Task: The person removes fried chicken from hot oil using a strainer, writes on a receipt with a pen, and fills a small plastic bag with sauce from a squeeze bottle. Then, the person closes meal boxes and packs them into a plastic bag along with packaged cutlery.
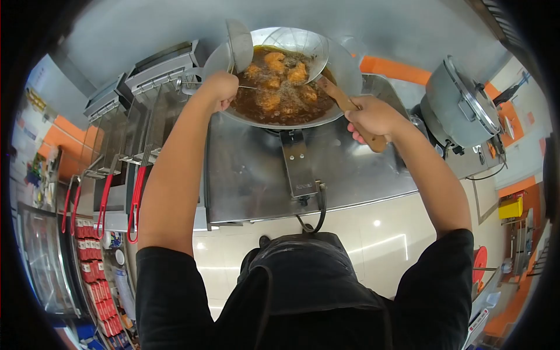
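Observation:
A wide wok (344, 64) holds dark bubbling oil with several pieces of orange-brown fried food (297, 73) in it. My left hand (220, 92) is closed at the wok's left rim. A thin metal rod (247, 87) sticks out of that fist over the oil; its full shape is hidden. My right hand (376, 119) grips the wooden handle (338, 96) of a wire skimmer (294, 44). The skimmer's round mesh head is tilted over the far right part of the wok. Just beyond my left hand, a metal ladle-like bowl (239, 46) stands at the left rim.
Fryer baskets with red handles (137, 198) line the left side. A large lidded metal pot (458, 105) stands at the right. Below the wok, a burner control box (297, 163) with a hose juts over the steel counter (245, 186).

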The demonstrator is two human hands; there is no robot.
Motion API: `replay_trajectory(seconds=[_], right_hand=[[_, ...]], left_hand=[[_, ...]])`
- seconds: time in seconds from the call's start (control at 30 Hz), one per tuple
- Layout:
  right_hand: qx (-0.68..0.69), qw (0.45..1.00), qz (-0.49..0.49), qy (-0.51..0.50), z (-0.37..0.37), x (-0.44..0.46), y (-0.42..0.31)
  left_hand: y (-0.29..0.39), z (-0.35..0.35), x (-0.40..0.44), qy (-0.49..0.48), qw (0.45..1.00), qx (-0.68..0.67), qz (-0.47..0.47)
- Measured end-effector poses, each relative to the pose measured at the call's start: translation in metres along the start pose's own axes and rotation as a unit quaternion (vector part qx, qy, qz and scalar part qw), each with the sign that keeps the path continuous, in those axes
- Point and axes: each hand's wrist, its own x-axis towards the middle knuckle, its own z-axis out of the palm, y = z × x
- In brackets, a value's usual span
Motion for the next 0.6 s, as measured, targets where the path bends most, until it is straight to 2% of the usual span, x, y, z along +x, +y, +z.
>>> replay_trajectory(seconds=[0.07, 0.1, 0.17, 0.23, 0.33, 0.43, 0.6], right_hand=[[0.036, 0.999, 0.000, -0.028, 0.004, -0.001, 0.000], [0.004, 1.000, 0.003, -0.014, 0.013, -0.010, -0.005], [-0.027, 1.000, 0.008, 0.001, 0.021, -0.014, -0.006], [0.063, 0.996, 0.003, -0.057, 0.021, -0.007, -0.006], [0.060, 0.993, -0.002, -0.100, 0.000, -0.009, 0.000], [0.098, 0.990, 0.013, -0.098, 0.021, -0.017, -0.009], [0.208, 0.967, 0.018, -0.146, 0.005, -0.010, -0.005]], left_hand=[[-0.003, -0.009, -0.007, 0.000, 0.999, -0.047, -0.018], [-0.003, -0.011, -0.010, -0.002, 0.995, -0.097, -0.035], [0.000, -0.011, -0.011, -0.002, 0.995, -0.091, -0.043], [0.002, -0.012, -0.013, 0.002, 0.995, -0.083, -0.049], [0.002, -0.020, -0.014, 0.002, 0.993, -0.109, -0.035], [0.003, -0.022, -0.015, -0.011, 0.996, -0.086, -0.026], [0.016, -0.028, -0.030, -0.007, 0.995, -0.104, -0.006]])
